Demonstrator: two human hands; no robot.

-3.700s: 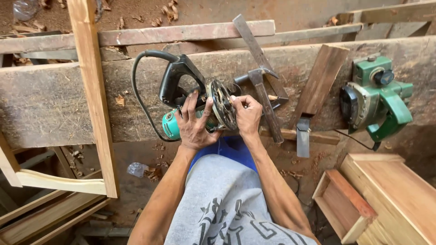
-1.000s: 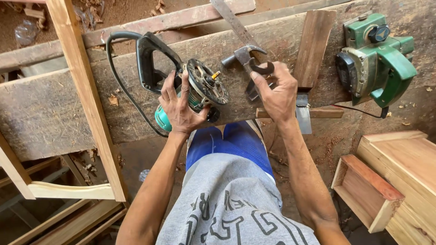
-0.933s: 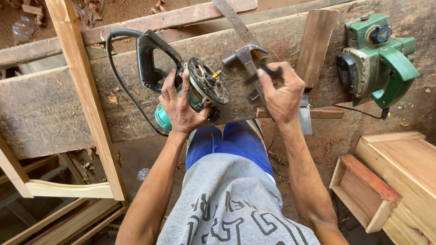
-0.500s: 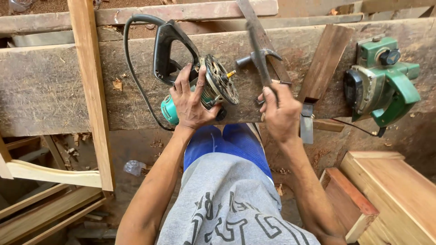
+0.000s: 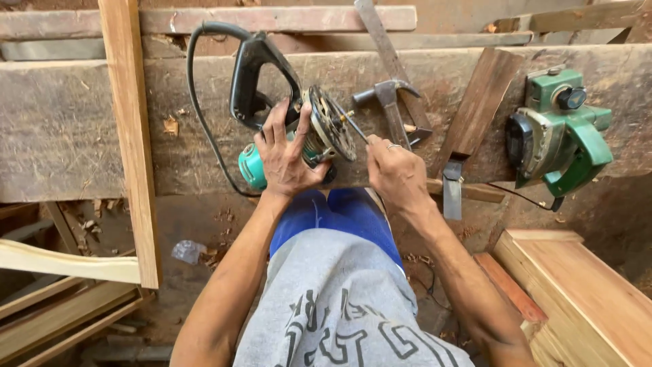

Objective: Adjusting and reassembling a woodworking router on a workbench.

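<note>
Released from the right hand point(image 5: 397, 178), the steel claw hammer point(image 5: 392, 109) lies on the far plank point(image 5: 81, 136) while that hand pinches a thin pin at the teal router point(image 5: 299, 139), gripped by the left hand point(image 5: 286, 160); adjustment appears unfinished.

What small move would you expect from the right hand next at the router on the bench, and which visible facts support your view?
Probably a turn of the slim tool at the router's collet. The right hand pinches that tool with its tip at the hub of the round base, while the left hand grips the teal body, bracing it on its side on the bench. The hammer lies unused beside them.
</note>
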